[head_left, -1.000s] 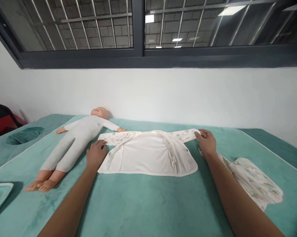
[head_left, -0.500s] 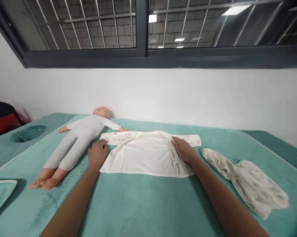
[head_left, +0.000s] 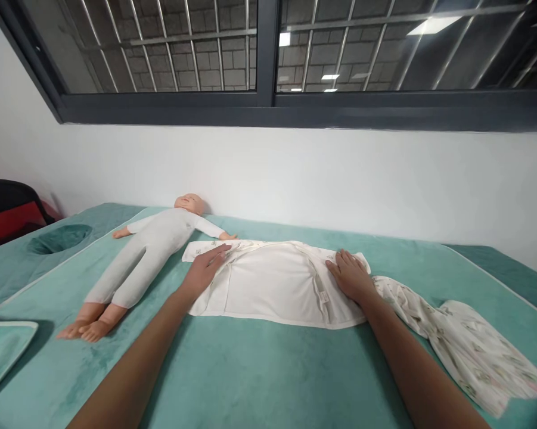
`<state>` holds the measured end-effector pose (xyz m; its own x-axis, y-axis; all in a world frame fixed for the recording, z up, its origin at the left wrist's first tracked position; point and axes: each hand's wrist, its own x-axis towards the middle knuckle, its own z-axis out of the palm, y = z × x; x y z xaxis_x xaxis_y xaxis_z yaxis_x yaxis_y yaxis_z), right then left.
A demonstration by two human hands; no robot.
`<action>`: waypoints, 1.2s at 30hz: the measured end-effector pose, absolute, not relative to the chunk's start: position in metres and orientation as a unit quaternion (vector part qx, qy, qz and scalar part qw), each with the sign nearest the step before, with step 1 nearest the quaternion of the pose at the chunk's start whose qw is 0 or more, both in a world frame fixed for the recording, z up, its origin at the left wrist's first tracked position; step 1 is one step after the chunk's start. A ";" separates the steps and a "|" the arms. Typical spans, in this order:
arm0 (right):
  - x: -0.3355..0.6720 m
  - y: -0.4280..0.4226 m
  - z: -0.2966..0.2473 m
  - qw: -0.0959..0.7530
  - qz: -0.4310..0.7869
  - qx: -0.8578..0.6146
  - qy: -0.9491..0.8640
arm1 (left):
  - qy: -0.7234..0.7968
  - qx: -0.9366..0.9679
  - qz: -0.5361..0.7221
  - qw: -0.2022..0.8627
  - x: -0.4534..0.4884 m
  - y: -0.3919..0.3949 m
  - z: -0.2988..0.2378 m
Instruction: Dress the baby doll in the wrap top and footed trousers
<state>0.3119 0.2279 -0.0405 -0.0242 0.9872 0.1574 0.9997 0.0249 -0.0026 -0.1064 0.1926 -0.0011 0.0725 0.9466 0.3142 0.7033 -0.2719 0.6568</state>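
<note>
A white baby top (head_left: 270, 283) lies spread open on the teal bed cover, its sleeves stretched out to both sides. My left hand (head_left: 206, 269) rests flat on its left sleeve and side, fingers extended. On the right sleeve lies my right hand (head_left: 349, 275), palm down with the fingers stretched out. A baby doll (head_left: 161, 244) in a white bodysuit is on its back to the left, one of its hands close to the top's left sleeve. Printed baby trousers (head_left: 462, 339) lie crumpled to the right, near my right forearm.
The teal cover (head_left: 268, 375) is spread beneath everything. A white wall (head_left: 295, 173) with a dark-framed window (head_left: 266, 110) stands behind. At far left are a black and red bag (head_left: 11, 214), a round hollow in the padding (head_left: 60, 238) and a folded teal cloth corner (head_left: 9, 351).
My left hand has moved from the top's left edge onto the sleeve, fingers now straight. My right hand has slid outward along the right sleeve. The view has shifted slightly.
</note>
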 end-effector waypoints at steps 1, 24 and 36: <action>0.311 0.228 -0.040 0.059 -0.050 -0.697 -0.713 | 0.572 0.737 0.311 0.181 -0.103 0.199 -0.001; 0.188 0.169 -0.015 0.080 0.067 -0.495 -0.862 | 0.724 0.677 0.132 0.010 -0.082 0.231 -0.006; 0.196 0.173 -0.020 0.137 0.085 -0.480 -0.863 | 0.635 0.755 0.132 -0.094 -0.038 0.228 -0.014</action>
